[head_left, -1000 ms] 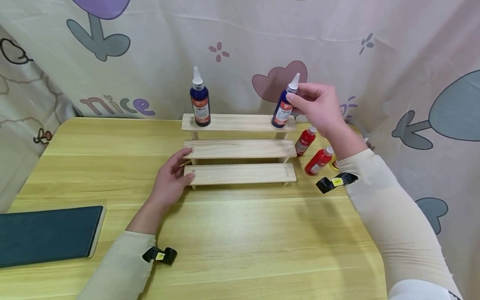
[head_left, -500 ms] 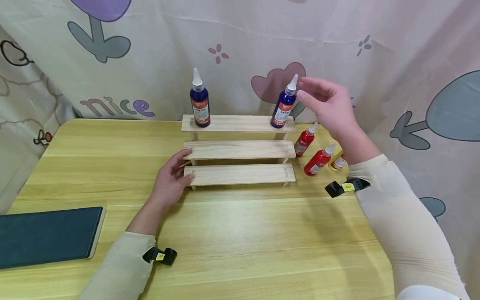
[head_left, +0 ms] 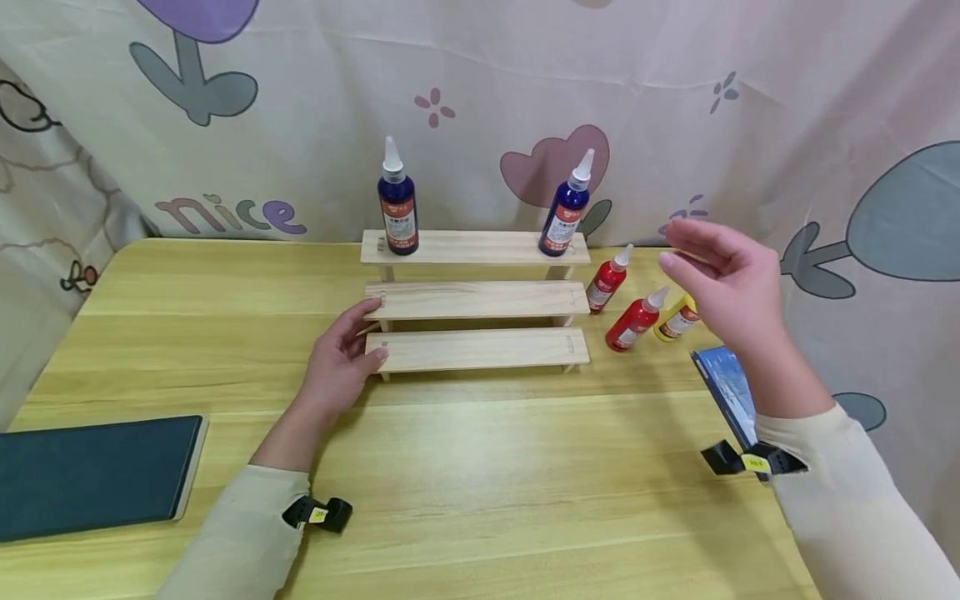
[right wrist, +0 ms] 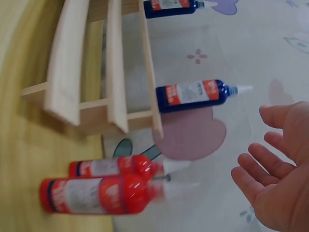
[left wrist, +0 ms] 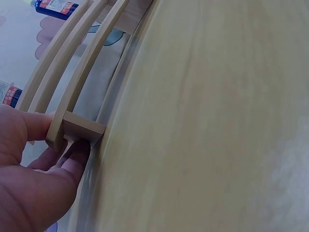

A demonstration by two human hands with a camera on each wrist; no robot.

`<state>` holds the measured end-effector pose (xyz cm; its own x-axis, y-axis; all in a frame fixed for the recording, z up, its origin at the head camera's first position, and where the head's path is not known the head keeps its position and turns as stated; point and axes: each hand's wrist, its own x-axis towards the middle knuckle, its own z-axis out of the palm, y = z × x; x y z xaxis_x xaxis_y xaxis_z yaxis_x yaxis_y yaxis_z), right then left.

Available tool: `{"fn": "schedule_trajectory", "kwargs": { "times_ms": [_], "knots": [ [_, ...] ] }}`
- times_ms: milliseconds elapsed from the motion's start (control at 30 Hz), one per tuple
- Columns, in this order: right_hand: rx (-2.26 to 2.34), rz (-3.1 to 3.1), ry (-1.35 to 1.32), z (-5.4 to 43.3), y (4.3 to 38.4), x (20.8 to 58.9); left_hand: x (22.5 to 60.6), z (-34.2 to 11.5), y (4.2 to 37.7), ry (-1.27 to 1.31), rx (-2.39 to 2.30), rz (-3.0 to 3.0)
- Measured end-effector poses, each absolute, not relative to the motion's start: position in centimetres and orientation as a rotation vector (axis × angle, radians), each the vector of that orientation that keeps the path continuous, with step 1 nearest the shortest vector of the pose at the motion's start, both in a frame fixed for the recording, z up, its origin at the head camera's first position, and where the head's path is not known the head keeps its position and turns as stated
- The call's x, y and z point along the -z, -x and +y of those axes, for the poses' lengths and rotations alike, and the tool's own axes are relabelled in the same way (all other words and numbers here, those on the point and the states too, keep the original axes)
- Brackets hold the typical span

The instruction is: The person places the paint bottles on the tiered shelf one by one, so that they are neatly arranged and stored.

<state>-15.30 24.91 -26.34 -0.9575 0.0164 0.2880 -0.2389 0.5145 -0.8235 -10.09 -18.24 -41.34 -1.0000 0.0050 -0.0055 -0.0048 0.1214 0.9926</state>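
A three-tier wooden display stand (head_left: 477,298) stands on the table. My left hand (head_left: 341,358) holds its left end; in the left wrist view the thumb lies on the lowest shelf board (left wrist: 79,79) and fingers curl beneath it. Two blue bottles with white pointed nozzles stand upright on the top tier, the left bottle (head_left: 398,208) and the right bottle (head_left: 564,215) near opposite ends. My right hand (head_left: 731,279) hovers with nothing in it, fingers loosely bent, above and right of two red bottles, the nearer bottle (head_left: 632,323) and the farther bottle (head_left: 607,283).
A yellow bottle (head_left: 677,318) stands just right of the red ones. Near the right table edge lies a blue flat item (head_left: 726,387), partly hidden by my right forearm. A dark green notebook-like slab (head_left: 97,475) lies at the left. A patterned curtain (head_left: 337,100) hangs behind the table.
My right hand has let go of the right blue bottle and moved right and down, away from the stand. That bottle stays on the top tier. My left hand has kept its hold.
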Motion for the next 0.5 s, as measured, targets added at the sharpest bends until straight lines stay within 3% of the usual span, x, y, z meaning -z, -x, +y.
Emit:
{"fn": "schedule_trajectory", "kwargs": {
  "times_ms": [233,500],
  "knots": [
    [-1.457,-2.539,-0.047,26.4,13.9,28.8,41.3,-18.3,10.0,0.004,-2.063,2.358],
    [-1.31,-2.665,-0.063,27.4,14.1,32.6,41.4,-18.3,10.1,0.005,-2.074,2.361]
  ]
}}
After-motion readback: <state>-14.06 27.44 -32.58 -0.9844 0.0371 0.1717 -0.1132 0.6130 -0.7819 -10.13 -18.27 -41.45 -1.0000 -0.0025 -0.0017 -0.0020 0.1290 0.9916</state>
